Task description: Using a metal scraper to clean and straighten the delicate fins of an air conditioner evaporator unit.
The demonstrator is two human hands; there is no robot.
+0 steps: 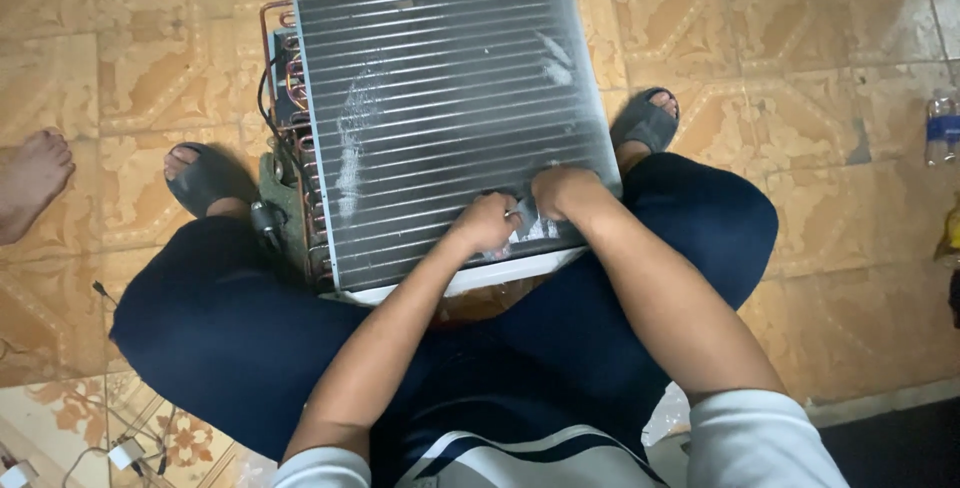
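Observation:
A grey finned condenser coil unit (440, 88) with copper tubing (290, 78) on its left side lies tilted on the floor between my knees. Both hands press on its near edge. My left hand (484, 225) is curled on the fins and seems to pinch a small metal tool, though what it is I cannot make out. My right hand (560, 191) is fisted right beside it, knuckles on the fins. Whitish scuffed patches mark the fins around the hands and at the left centre.
My feet in grey slippers (200, 180) (645, 123) flank the unit on a patterned tan tile floor. Another person's bare foot (32, 180) is at the left edge. A plastic bottle (940, 128) stands far right. Wires and white plugs (125, 453) lie lower left.

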